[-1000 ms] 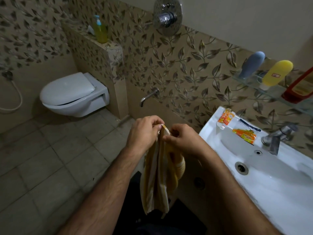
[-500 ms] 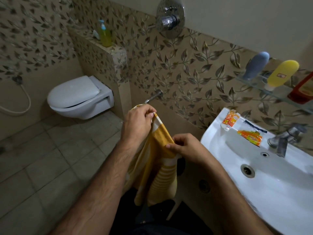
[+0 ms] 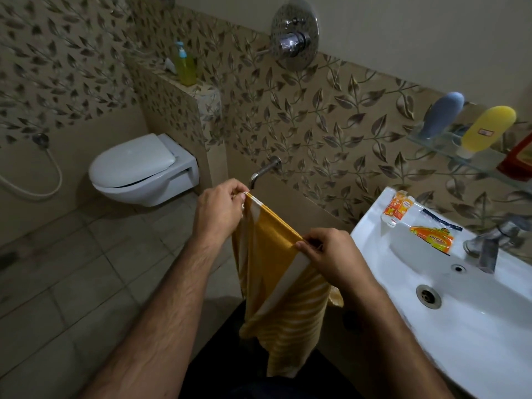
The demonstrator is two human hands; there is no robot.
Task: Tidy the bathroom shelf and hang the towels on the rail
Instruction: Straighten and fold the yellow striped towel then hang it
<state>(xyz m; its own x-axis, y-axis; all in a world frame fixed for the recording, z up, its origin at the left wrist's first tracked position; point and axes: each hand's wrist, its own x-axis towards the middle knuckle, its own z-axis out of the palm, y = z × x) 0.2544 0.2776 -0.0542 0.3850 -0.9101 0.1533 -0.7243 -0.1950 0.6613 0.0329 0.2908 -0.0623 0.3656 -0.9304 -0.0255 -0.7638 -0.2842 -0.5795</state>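
A yellow towel with white stripes (image 3: 276, 272) hangs in front of me, stretched along its top edge between both hands. My left hand (image 3: 220, 210) pinches one corner up near the wall spout. My right hand (image 3: 331, 254) pinches the other end of that edge, lower and closer to the sink. The rest of the cloth drops down over my dark trousers. At the far right a glass shelf (image 3: 449, 152) on the wall carries a grey-blue bottle (image 3: 442, 115), a yellow bottle (image 3: 488, 126) and a red container (image 3: 518, 159). No towel rail is in view.
A white sink (image 3: 475, 326) with a tap (image 3: 489, 249) is at the right; an orange box (image 3: 398, 208) and an orange tube (image 3: 431, 240) lie on its rim. A wall-hung toilet (image 3: 138, 171) is at the left, a green soap bottle (image 3: 185, 66) on the ledge, a shower valve (image 3: 293, 38) above.
My hands have moved apart from a bunched grip, spreading the towel's top edge; the left hand went up and away, the right stayed low. The view shifted slightly.
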